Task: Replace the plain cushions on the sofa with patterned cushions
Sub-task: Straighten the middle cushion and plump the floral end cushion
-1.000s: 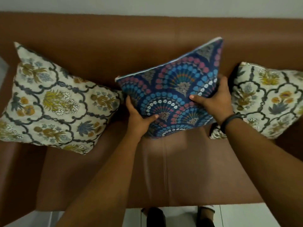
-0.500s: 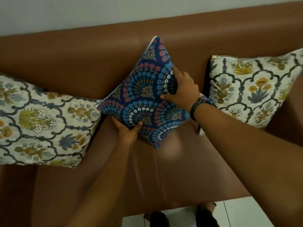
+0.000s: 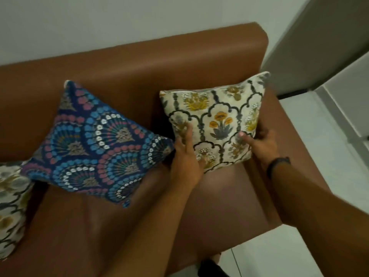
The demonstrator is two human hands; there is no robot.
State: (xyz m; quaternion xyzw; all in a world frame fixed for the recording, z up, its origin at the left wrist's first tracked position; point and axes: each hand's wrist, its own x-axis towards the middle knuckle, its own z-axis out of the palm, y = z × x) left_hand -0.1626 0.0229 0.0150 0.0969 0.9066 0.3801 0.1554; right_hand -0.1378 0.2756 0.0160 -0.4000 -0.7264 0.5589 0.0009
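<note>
Both hands clamp floral cushion [image 3: 217, 124] edges: left hand [image 3: 184, 156], right hand [image 3: 263, 144], squaring it against backrest [image 3: 139, 64].

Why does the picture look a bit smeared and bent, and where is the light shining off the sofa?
Head view: motion blur softens the blue cushion and both forearms; the wide lens tilts the walls and bows the sofa back; soft glare streaks its top edge and the seat below the cream floral cushion, which the left hand and right hand grip; dark shadow sits behind the cushions.
</note>
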